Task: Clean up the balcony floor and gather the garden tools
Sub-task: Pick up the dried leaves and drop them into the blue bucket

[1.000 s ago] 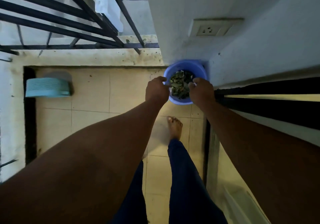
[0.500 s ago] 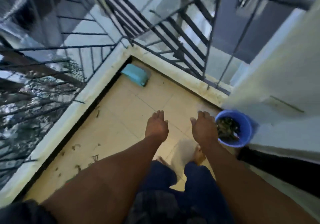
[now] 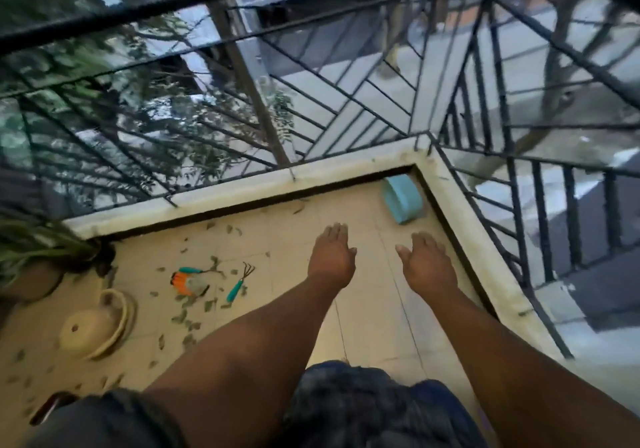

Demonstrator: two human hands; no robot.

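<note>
— What have your hands got?

— Nothing. My left hand (image 3: 331,257) and right hand (image 3: 426,263) hang over the floor (image 3: 367,316), fingers straight and loose, palms down.

— And the tools?

— Left of my left hand, on the floor: a teal rake (image 3: 239,283), then an orange glove (image 3: 188,283) and a teal trowel (image 3: 194,270), dry leaves (image 3: 188,324) scattered round them. Nearer me, left of the glove, a cream watering can (image 3: 93,326). Beyond my hands, a teal dustpan (image 3: 403,199) in the railing (image 3: 346,94) corner.
</note>
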